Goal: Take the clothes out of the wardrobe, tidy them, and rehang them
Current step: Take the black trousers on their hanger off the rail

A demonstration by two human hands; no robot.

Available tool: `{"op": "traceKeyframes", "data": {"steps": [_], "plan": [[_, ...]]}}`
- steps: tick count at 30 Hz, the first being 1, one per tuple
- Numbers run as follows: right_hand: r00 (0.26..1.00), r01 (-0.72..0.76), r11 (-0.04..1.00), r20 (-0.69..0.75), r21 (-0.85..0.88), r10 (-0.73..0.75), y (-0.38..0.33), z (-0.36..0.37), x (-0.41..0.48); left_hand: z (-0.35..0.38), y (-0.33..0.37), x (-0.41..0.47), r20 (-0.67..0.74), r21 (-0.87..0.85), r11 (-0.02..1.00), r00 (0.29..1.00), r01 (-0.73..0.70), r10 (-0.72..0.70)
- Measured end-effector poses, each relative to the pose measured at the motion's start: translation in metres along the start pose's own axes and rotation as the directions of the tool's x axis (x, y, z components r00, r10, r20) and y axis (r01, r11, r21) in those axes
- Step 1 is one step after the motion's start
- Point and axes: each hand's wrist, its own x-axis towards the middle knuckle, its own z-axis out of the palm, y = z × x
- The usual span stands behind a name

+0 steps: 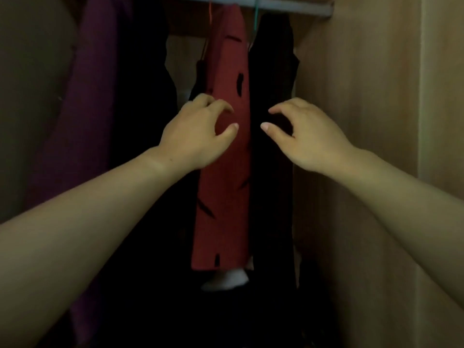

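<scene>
Red garment [223, 172], black-dashed, hangs beside a black garment [272, 96] in the wardrobe [356, 96].
Left hand [198, 133], right hand [310, 136]: fingers curled apart, gripping nothing.

No text, label, brand, number or sign can be read anywhere in the dim wardrobe [356, 101]. The black marks on the red garment [223, 167] are short dashes of a pattern, not letters or figures.
</scene>
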Motion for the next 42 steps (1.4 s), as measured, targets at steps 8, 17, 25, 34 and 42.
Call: {"op": "traceKeyframes", "data": {"steps": [8,17,25,34,42], "plan": [[0.965,-0.063,0.996,-0.257,-0.063,0.045,0.05,0.016,0.128,0.012,-0.022,0.131,-0.214,0.053,0.991,0.968,-0.124,0.133],[0.954,-0.107,0.978,-0.296,-0.18,0.05,0.079,0.008,0.232,0.014,-0.047,0.256,-0.293,-0.037,0.989,0.947,-0.147,0.13],[0.957,-0.143,0.934,-0.286,-0.327,0.046,0.103,0.012,0.24,0.038,-0.08,0.259,-0.391,-0.044,0.948,0.878,-0.316,0.274],[0.943,-0.295,0.791,-0.298,-0.536,0.149,0.104,0.019,0.284,0.073,-0.111,0.243,-0.359,-0.002,0.93,0.869,-0.366,0.341],[0.949,-0.305,0.893,-0.183,-0.332,0.256,0.13,0.017,0.288,0.087,-0.114,0.241,-0.373,-0.074,0.934,0.878,-0.349,0.299]]}}
